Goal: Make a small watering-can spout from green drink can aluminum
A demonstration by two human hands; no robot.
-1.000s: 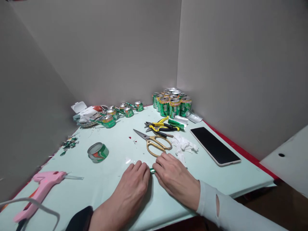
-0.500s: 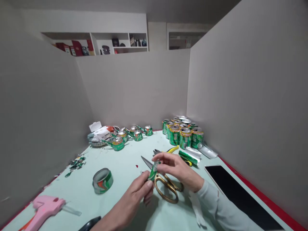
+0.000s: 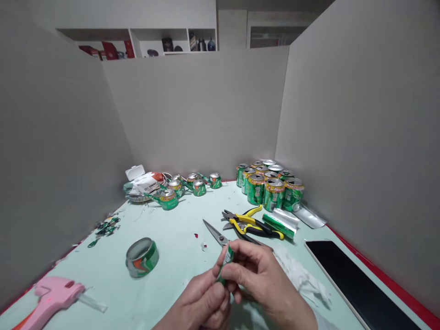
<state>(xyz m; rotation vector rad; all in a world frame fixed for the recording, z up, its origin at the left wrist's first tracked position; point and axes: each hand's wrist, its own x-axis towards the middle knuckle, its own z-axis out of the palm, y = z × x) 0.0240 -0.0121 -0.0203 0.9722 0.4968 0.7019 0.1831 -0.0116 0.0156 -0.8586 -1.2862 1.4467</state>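
A narrow green piece of can metal [image 3: 227, 257] is pinched between both hands near the front of the table. My left hand [image 3: 206, 295] grips its lower end from below. The thumb and fingers of my right hand [image 3: 257, 275] close on its upper part, and they hide some of it. Just beyond the hands lie scissors [image 3: 215, 231] with blades pointing away to the left; their handles are mostly covered by my right hand. Off to the left, a cut ring of a green can [image 3: 142, 257] stands on the table.
Yellow-and-black pliers [image 3: 249, 222] and rolled can sheet [image 3: 280, 224] lie behind my right hand. Green cans [image 3: 256, 189] cluster at the back right. Small cut-can pieces [image 3: 168, 199] stand back left. A pink glue gun [image 3: 57, 295], crumpled tissue [image 3: 302, 275] and a dark tablet [image 3: 357, 279] flank the hands.
My right hand has come down and closed on the green metal piece, which sits lower and more upright. The pliers are now uncovered, and the scissors' handles are hidden. The view has tilted slightly downward.
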